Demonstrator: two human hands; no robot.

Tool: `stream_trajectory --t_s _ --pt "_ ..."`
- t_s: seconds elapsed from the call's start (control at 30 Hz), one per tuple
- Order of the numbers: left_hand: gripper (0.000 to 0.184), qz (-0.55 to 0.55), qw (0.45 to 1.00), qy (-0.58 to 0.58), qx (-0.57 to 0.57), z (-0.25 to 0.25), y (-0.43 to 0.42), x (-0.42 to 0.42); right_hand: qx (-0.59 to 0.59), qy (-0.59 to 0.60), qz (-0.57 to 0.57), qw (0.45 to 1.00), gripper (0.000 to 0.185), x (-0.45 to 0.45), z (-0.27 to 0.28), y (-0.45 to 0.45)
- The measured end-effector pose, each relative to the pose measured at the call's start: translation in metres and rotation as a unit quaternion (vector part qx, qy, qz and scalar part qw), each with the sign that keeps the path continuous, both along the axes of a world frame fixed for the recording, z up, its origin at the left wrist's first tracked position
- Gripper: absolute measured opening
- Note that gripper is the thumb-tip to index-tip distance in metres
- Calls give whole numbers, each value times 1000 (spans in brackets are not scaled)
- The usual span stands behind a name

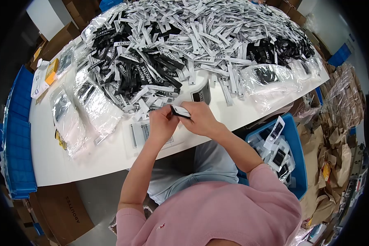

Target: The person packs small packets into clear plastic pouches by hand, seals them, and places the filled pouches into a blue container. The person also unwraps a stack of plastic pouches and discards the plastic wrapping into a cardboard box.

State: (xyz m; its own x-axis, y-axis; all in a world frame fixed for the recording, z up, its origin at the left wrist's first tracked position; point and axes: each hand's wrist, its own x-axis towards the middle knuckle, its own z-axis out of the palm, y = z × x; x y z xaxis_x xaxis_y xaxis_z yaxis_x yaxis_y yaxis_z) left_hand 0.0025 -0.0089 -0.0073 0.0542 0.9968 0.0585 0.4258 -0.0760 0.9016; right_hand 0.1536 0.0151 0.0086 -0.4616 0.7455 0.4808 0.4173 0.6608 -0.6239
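Presently, right hand point(199, 117) is holding black-and-white packets point(182, 111) just before the strip heap point(201, 37), which is showing "ABOUTYES"; left hand point(162, 122) is bunching alongside, grip unclear, can't tell.

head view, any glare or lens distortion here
Head view: wide-angle distortion seems to bow the table, and the corners go black; same view, glare flecks the clear bags; same view, the held packet shows too small to read.
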Motion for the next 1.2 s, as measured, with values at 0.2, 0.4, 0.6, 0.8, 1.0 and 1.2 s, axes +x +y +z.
stream_trajectory --t_s 0.2,0.4,0.6,0.8,1.0,1.2 --pt "29 49 989 -140 20 -2 25 -16 34 -7 52 998 20 -8 4 -16" --pt "45 137 972 82 170 56 1 -17 29 60 -26 997 22 -5 5 18" --pt "58 170 873 274 366 35 22 -25 14 157 -32 987 35 -27 11 -5" --pt "62 86 882 229 403 14 1 11 -389 172 73 902 30 -30 -15 9" --pt "65 148 940 163 260 19 13 -11 -254 256 28 932 20 -47 -10 -17" --pt "72 102 936 176 287 23 -3 -1 -486 299 141 809 17 -25 -15 3"
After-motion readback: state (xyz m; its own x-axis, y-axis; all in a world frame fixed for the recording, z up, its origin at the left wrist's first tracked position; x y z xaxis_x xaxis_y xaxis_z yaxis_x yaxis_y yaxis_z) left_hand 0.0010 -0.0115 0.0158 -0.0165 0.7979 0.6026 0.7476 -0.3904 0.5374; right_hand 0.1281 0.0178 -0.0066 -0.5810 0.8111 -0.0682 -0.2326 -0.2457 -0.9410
